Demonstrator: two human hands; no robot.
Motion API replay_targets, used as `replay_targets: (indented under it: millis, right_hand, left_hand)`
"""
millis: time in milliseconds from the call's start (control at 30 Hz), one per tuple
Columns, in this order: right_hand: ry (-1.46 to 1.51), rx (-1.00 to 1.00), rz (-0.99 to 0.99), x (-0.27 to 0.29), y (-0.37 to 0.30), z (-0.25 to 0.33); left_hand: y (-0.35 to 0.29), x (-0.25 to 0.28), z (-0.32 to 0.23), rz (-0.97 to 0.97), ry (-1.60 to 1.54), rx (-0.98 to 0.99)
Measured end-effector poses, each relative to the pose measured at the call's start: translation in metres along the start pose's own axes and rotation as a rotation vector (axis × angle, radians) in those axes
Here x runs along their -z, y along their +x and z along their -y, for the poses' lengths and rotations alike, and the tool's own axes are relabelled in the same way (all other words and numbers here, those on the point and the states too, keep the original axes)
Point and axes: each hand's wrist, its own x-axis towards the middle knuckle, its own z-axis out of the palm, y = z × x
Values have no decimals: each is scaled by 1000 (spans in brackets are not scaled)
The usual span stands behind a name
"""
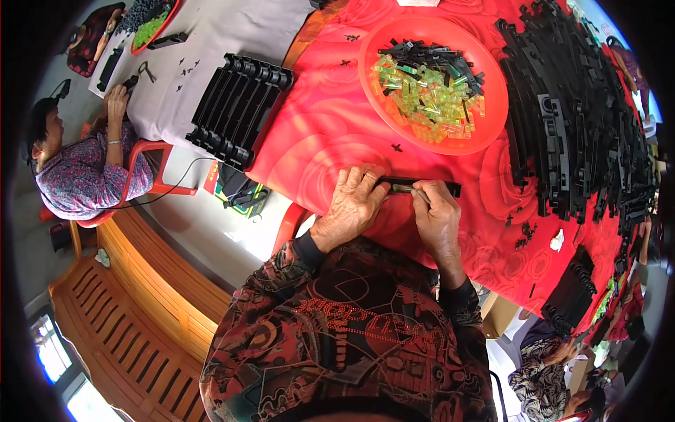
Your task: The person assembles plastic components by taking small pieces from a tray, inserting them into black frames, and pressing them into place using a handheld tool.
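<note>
Both my hands work over a short black plastic strip [453, 188] on the red tablecloth, close to the table edge. My left hand [351, 204] lies over its left end, fingertips pressed on it. In my right hand [439, 214], the curled fingers pinch a thin, dull metallic tool [401, 188], whose tip points left along the strip; its exact kind is unclear. Beyond my hands stands a round red plate [485, 137]. It holds clear yellow-green plastic pieces [422, 102] and small black parts [460, 63].
A large heap of black plastic strips [562, 141] covers the table's right side. Left, neatly lined-up black strips [235, 105] lie near the grey cloth. A seated person [91, 169] works at far left; others sit at lower right. A wooden bench [133, 323] stands behind my left.
</note>
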Motion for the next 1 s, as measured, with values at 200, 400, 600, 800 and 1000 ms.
replay_targets:
  millis: [200, 400, 600, 800, 1000]
  right_hand:
    - [12, 46, 4, -3, -3, -8]
    - [-155, 21, 106, 4, -9, -4]
    - [332, -166, -88, 46, -4, 14]
    - [686, -346, 3, 46, -1, 0]
    - [602, -278, 48, 27, -3, -2]
  left_hand:
    - [5, 0, -8, -17, 121, -23]
    - [6, -8, -10, -16, 129, -42]
    - [4, -9, -9, -4, 104, -11]
    - [3, -14, -8, -50, 89, -14]
    - [7, -12, -9, -25, 51, 8]
